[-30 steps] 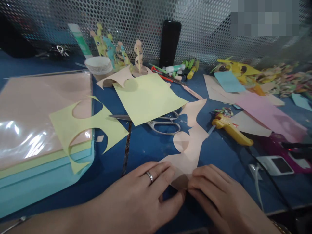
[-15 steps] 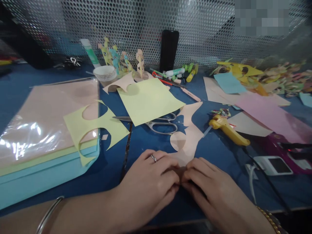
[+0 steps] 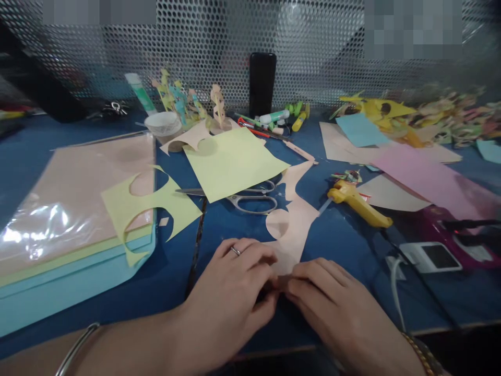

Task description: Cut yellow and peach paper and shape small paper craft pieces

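Note:
My left hand point(image 3: 235, 297), with a ring on one finger, is closed in a pinch near the table's front edge. Close beside it, my right hand point(image 3: 332, 303) is closed too, its fingertips almost meeting those of the left. A small brownish-pink piece shows between the fingertips, mostly hidden by them. Just beyond the hands lies a pale pink paper offcut point(image 3: 299, 222) with curved edges. Silver scissors point(image 3: 256, 204) lie partly under a pale yellow-green sheet point(image 3: 235, 162).
A yellow glue gun point(image 3: 362, 206) lies at the right, near a white device point(image 3: 434, 257) with cables. At the left are packed coloured papers point(image 3: 82, 193) under a cut yellow sheet point(image 3: 152, 198). A phone point(image 3: 262, 83) stands behind, near a paper cup point(image 3: 162, 124).
The view has shifted slightly, moving most objects a little left in the picture. Both hands stay close together, with a small change in how their fingertips meet.

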### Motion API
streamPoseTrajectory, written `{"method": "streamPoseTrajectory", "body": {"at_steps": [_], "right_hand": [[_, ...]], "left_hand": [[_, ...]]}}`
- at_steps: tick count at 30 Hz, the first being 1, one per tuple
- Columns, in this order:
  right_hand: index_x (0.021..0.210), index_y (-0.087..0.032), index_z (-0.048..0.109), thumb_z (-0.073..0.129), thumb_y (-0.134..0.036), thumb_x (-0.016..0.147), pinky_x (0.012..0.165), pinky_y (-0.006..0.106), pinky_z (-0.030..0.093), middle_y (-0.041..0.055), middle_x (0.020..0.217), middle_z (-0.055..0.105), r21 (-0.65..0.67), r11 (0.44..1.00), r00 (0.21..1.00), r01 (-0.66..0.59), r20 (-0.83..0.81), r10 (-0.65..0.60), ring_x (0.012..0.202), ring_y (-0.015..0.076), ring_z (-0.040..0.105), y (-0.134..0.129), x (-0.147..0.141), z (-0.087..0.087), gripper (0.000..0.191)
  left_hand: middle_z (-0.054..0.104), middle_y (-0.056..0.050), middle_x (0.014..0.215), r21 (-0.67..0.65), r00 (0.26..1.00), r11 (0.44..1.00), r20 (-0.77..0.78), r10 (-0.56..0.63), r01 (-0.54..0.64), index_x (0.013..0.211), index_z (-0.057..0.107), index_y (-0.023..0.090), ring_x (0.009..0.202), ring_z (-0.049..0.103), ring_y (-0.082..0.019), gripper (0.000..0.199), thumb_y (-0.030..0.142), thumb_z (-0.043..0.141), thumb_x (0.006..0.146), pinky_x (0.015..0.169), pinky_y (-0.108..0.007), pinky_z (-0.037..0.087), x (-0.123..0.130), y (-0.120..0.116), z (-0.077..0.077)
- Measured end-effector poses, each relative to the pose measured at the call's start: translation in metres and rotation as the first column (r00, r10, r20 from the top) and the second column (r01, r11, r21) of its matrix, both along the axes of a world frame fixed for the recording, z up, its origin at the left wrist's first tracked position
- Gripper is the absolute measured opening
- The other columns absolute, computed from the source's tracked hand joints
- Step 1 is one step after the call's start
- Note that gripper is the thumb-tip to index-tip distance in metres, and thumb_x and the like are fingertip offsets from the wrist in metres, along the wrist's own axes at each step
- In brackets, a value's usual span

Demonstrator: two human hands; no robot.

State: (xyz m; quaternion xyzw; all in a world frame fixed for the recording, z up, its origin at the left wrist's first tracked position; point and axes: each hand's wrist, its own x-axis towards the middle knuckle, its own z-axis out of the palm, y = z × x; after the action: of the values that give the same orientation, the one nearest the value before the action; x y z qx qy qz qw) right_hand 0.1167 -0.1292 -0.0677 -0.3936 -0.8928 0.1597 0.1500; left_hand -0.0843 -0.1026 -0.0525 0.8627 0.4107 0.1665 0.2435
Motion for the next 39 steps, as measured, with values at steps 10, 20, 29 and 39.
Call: {"method": "streamPoseTrajectory", "body": {"at_steps": [10, 20, 29, 39], "right_hand": [[0.092, -0.018, 0.058, 0.056, -0.008, 0.08, 0.066, 0.039, 0.046, 0.0041, 0.09, 0.059, 0.009, 1.0, 0.993, 0.007, 0.118, -0.008, 0.077, 0.0225, 0.051, 0.001, -0.005, 0.003, 0.016], [0.104, -0.017, 0.058, 0.041, -0.012, 0.092, 0.068, 0.038, 0.047, 0.0049, 0.094, 0.061, 0.045, 0.999, 0.999, -0.028, 0.046, 0.026, 0.079, 0.0217, 0.052, 0.0, 0.001, 0.003, 0.021], [0.094, -0.013, 0.06, 0.045, -0.01, 0.082, 0.057, 0.038, 0.048, 0.0074, 0.085, 0.062, 0.139, 0.989, 0.99, -0.056, 0.134, 0.037, 0.071, 0.0236, 0.054, 0.002, -0.006, 0.01, 0.02], [0.092, -0.02, 0.057, 0.053, -0.01, 0.085, 0.066, 0.04, 0.047, 0.0033, 0.09, 0.06, 0.017, 0.999, 0.985, -0.047, 0.165, 0.043, 0.078, 0.023, 0.053, 0.006, -0.003, 0.0, 0.012]], "left_hand": [[0.064, -0.001, 0.107, 0.33, 0.991, 0.935, -0.085, -0.105, 0.127, 0.089, 0.062, 0.019, 0.107, 0.053, -0.019, 0.009, 0.022, 0.054, 0.089, 0.098, -0.038, 0.028, -0.003, -0.003, -0.007], [0.065, 0.0, 0.103, 0.205, 0.997, 0.976, -0.026, -0.074, 0.078, 0.088, 0.062, 0.019, 0.101, 0.056, -0.018, 0.01, 0.021, 0.052, 0.09, 0.094, -0.037, 0.034, -0.001, 0.0, -0.006], [0.066, 0.0, 0.105, 0.295, 0.993, 0.949, -0.052, -0.103, 0.113, 0.09, 0.063, 0.02, 0.102, 0.056, -0.018, 0.011, 0.023, 0.052, 0.09, 0.097, -0.038, 0.032, -0.004, -0.001, -0.006], [0.066, -0.001, 0.099, 0.373, 0.989, 0.919, -0.108, -0.098, 0.131, 0.089, 0.063, 0.017, 0.098, 0.057, -0.018, 0.012, 0.018, 0.051, 0.09, 0.094, -0.038, 0.034, 0.0, 0.0, -0.01]]}}
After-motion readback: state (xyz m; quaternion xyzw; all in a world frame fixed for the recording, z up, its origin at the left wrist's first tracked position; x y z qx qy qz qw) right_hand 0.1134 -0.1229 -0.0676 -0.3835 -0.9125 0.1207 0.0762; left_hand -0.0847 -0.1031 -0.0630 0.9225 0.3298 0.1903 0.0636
